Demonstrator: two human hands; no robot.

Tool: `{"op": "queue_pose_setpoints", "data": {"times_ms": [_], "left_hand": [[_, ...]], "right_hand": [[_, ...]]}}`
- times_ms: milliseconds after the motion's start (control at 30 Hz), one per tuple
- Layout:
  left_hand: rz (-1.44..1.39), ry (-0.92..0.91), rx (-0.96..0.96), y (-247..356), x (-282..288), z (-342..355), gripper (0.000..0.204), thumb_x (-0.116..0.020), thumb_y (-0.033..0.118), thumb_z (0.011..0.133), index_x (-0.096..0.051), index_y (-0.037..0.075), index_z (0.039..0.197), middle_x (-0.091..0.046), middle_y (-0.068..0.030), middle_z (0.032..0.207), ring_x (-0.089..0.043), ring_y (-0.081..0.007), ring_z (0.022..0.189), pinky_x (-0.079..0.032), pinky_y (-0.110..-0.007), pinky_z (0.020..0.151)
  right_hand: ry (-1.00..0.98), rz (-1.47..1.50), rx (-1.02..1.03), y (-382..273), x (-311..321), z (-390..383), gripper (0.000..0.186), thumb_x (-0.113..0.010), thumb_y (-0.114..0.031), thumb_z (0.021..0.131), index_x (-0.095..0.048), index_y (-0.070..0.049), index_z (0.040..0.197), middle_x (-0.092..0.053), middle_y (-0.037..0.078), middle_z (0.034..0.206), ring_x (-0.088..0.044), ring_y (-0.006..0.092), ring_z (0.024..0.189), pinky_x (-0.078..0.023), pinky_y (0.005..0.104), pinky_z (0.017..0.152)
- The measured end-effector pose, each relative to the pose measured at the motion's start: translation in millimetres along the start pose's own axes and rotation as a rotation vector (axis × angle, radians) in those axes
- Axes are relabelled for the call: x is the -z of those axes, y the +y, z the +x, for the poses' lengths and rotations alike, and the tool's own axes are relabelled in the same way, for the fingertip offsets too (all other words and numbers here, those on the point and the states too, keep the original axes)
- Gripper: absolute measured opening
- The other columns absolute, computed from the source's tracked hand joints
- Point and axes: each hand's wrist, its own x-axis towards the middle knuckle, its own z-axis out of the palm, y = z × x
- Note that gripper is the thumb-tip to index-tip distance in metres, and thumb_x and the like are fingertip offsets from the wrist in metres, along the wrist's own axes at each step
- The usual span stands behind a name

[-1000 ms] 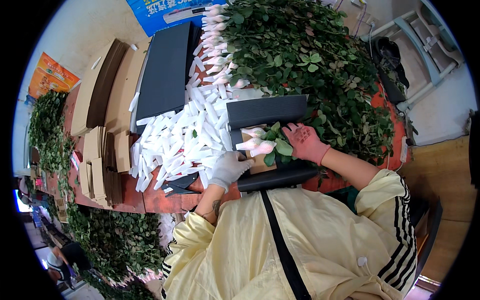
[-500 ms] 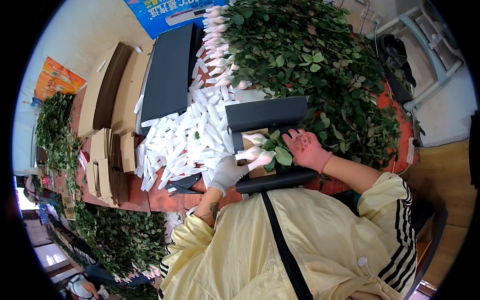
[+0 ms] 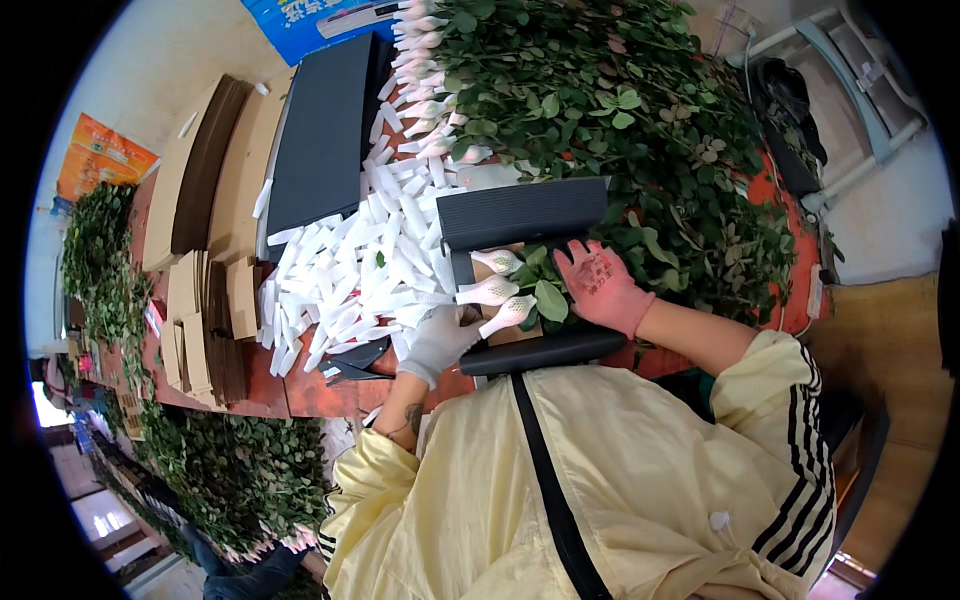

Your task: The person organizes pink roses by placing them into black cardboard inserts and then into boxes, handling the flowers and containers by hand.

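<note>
Three pale flower heads in white mesh sleeves (image 3: 489, 291), which look like roses, lie side by side with green leaves (image 3: 550, 300) on a cardboard piece inside a black corrugated sheet (image 3: 522, 217). My left hand (image 3: 440, 338), in a grey-white glove, is beside the heads at the sheet's left edge. Its fingers are slightly apart, the tips close to the nearest head. My right hand (image 3: 606, 288), in a pink-red glove, rests over the leafy stems with fingers spread. The sheet's rolled near edge (image 3: 545, 353) runs along my body. Leaves hide most of the stems.
White mesh sleeves (image 3: 350, 285) lie heaped to the left, with a black tool (image 3: 357, 362) below them. Cardboard pieces (image 3: 205, 180) and black sheets (image 3: 320, 140) are stacked beyond. Leafy flower stems (image 3: 590, 90) cover the far right. A folding chair (image 3: 850, 90) stands there.
The sleeved heads have spread farther apart, and my left hand has drawn slightly left of them. My right hand stays over the stems. The whole view has shifted a little.
</note>
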Motion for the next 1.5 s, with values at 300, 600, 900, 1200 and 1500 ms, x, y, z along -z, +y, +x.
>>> {"op": "queue_pose_setpoints", "data": {"times_ms": [300, 600, 900, 1200, 1500], "left_hand": [[0.198, 0.380, -0.624, 40, 41, -28, 0.029, -0.065, 0.023, 0.075, -0.064, 0.005, 0.098, -0.061, -0.0094, 0.098, -0.061, -0.0241, 0.087, -0.047, -0.036, 0.077], [0.488, 0.202, -0.612, 30, 21, 0, 0.041, -0.070, 0.018, 0.064, -0.063, 0.014, 0.104, -0.058, -0.0064, 0.107, -0.054, -0.0280, 0.098, -0.044, -0.039, 0.084], [0.447, 0.114, -0.631, 22, 27, 5, 0.044, -0.067, 0.028, 0.073, -0.060, 0.015, 0.114, -0.054, -0.0099, 0.120, -0.046, -0.0320, 0.117, -0.036, -0.043, 0.098], [0.364, 0.308, -0.615, 31, 29, -11, 0.034, -0.063, 0.028, 0.075, -0.062, 0.010, 0.104, -0.058, -0.0108, 0.106, -0.053, -0.0317, 0.102, -0.041, -0.041, 0.088], [0.523, 0.156, -0.603, 50, 4, -7, 0.022, -0.065, 0.021, 0.074, -0.065, 0.014, 0.094, -0.062, -0.0042, 0.084, -0.061, -0.0236, 0.081, -0.048, -0.035, 0.067]], "right_hand": [[0.451, 0.107, 0.236, 7, 10, -45, 0.070, -0.065, -0.045, 0.070, -0.044, -0.010, 0.127, -0.048, 0.008, 0.125, -0.042, 0.0232, 0.121, -0.024, 0.0405, 0.105], [0.332, 0.666, 0.318, 51, -1, 10, 0.032, -0.060, -0.018, 0.075, -0.059, -0.009, 0.106, -0.062, 0.012, 0.104, -0.057, 0.0276, 0.101, -0.044, 0.0362, 0.090], [0.508, 0.151, 0.367, 34, -2, -20, 0.048, -0.066, -0.034, 0.069, -0.054, -0.010, 0.109, -0.056, 0.006, 0.101, -0.055, 0.0231, 0.099, -0.041, 0.0375, 0.089], [0.339, 0.358, 0.239, 35, 7, -8, 0.036, -0.063, -0.021, 0.073, -0.055, -0.015, 0.108, -0.061, 0.010, 0.095, -0.058, 0.0280, 0.093, -0.045, 0.0365, 0.082], [0.100, 0.757, 0.306, 58, 19, 12, 0.037, -0.048, -0.002, 0.068, -0.056, -0.007, 0.103, -0.059, 0.012, 0.104, -0.053, 0.0322, 0.101, -0.040, 0.0377, 0.090]]}}
